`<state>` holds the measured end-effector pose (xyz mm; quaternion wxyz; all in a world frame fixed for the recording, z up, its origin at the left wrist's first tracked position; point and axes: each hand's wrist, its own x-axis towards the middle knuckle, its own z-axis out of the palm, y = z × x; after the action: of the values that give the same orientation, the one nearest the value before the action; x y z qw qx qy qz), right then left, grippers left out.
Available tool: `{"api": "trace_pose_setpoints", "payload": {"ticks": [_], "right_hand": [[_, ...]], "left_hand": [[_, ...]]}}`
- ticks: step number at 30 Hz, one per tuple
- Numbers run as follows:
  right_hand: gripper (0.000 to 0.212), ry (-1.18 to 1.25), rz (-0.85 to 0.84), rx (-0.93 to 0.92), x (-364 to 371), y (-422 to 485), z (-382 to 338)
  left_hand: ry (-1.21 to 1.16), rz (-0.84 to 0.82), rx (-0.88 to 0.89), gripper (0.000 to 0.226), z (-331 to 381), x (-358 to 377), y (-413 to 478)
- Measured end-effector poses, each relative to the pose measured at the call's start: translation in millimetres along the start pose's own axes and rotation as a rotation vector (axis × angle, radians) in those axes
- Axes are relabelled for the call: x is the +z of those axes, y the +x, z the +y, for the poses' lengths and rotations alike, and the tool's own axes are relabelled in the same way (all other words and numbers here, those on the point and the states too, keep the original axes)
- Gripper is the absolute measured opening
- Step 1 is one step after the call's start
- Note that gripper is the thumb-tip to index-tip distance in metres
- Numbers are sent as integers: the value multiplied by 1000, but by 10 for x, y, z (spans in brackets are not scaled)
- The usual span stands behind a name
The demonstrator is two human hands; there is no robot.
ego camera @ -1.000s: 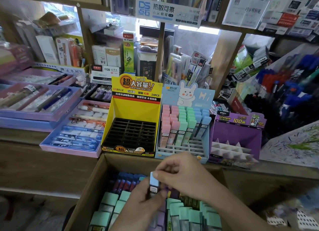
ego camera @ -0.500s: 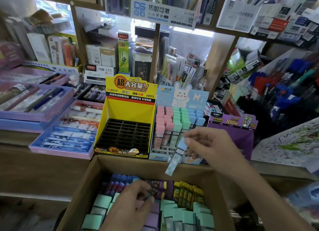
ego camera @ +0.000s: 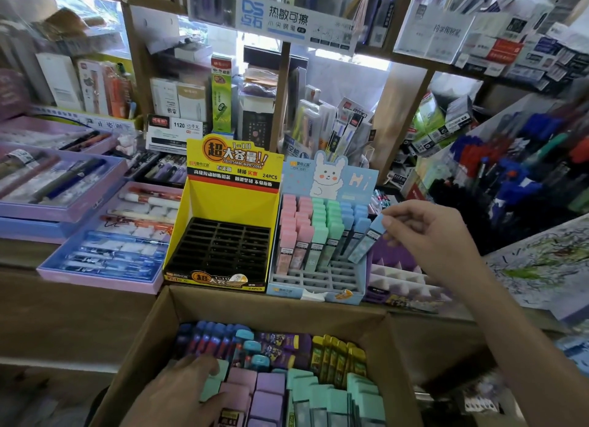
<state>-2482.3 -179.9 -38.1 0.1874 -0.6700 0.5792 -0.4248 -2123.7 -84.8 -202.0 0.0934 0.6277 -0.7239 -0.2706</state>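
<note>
Right hand (ego camera: pixel 427 238) fingers (ego camera: pixel 393 224) pinch the top end of a blue lead case (ego camera: pixel 366 240). The case is tilted, its lower end down-left of the fingers over the right slots of the bunny display tray (ego camera: pixel 318 291). Left hand (ego camera: pixel 178 394) fingers (ego camera: pixel 204 367) lie relaxed on the mint cases (ego camera: pixel 212 388) inside the cardboard box (ego camera: pixel 271 302), gripping nothing.

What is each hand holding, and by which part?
The right hand pinches a blue case by its capped upper end. The left hand only rests on cases in the cardboard box, holding nothing visible.
</note>
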Motion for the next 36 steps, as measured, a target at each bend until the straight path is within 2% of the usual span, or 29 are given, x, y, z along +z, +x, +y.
{"api": "trace_pose_setpoints", "payload": {"ticks": [2, 5, 8, 12, 20, 26, 36], "right_hand": [[14, 1, 11, 4, 31, 36, 28], [10, -51, 6, -5, 75, 75, 59], [9, -109, -17, -8, 112, 88, 78], [10, -93, -22, -12, 150, 88, 74], [19, -112, -45, -48, 187, 108, 28], [14, -128, -93, -37, 317, 123, 12], [18, -244, -29, -64, 476, 105, 49]], "left_hand": [[14, -10, -23, 49, 36, -13, -25], [-9, -49, 27, 45, 86, -99, -69], [-87, -58, -48, 39, 138, -196, -39], [-75, -43, -81, 35, 198, -256, -74], [-118, -57, -97, 33, 307, -288, -180], [-121, -62, -121, 35, 338, -302, -181], [-141, -40, -174, 34, 297, -269, -185]]}}
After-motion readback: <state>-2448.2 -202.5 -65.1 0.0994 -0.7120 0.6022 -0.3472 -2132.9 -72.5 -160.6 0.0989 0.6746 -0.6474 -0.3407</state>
